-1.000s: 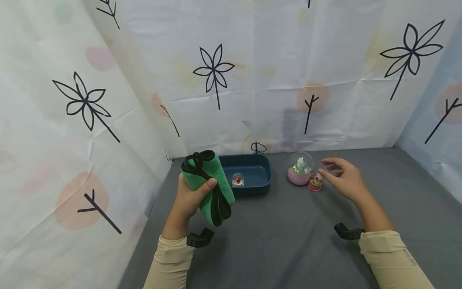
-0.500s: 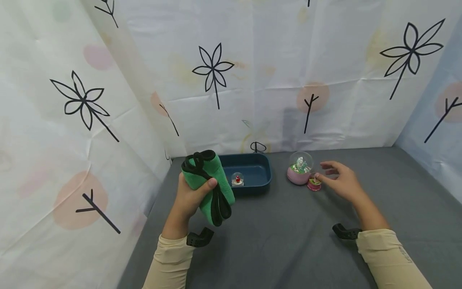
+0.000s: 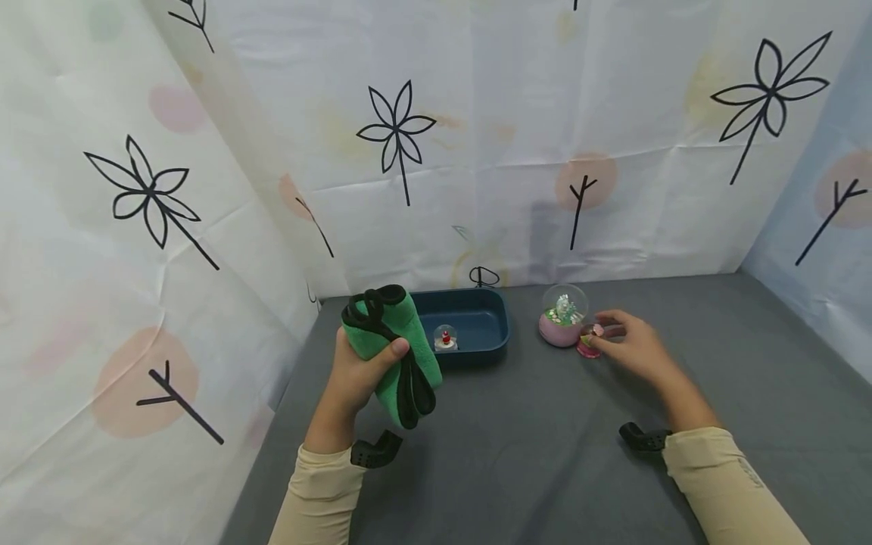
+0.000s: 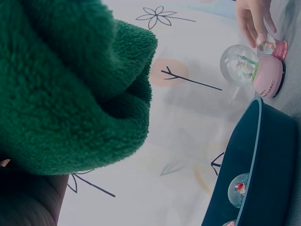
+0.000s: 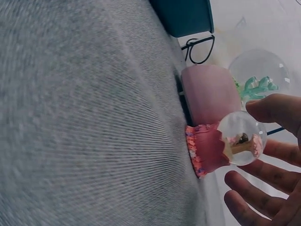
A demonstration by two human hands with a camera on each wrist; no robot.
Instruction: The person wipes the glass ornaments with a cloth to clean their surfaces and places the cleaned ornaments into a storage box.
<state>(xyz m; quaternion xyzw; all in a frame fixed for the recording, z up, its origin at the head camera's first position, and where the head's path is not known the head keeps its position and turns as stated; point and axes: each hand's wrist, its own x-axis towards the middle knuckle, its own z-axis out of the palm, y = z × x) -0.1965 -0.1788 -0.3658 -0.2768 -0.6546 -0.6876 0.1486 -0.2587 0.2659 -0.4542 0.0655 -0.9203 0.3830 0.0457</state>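
Observation:
My left hand (image 3: 357, 375) grips a folded green cloth (image 3: 421, 341) with black edging, holding it up over the table's left part. In the left wrist view, the cloth (image 4: 70, 103) fills the left side. My right hand (image 3: 633, 344) has its thumb and fingers around the glass ball of a small snow globe (image 3: 587, 349), its pink base standing on the table. In the right wrist view, the thumb (image 5: 270, 109) lies at one side of this small globe (image 5: 209, 149) and fingers at the other. A larger snow globe (image 3: 559, 333) with a pink base stands right beside it.
A dark blue tray (image 3: 487, 350) stands at the back, partly hidden by the cloth. In it sits a small snow globe (image 3: 446, 340) with a red figure; another globe (image 4: 229, 223) shows at the frame's edge. A patterned white curtain (image 3: 504, 204) closes off the grey table's back.
My right hand has moved left and closer in, its thumb and fingers now around the small pink-based snow globe. The left hand keeps holding the cloth in place. The view has shifted slightly.

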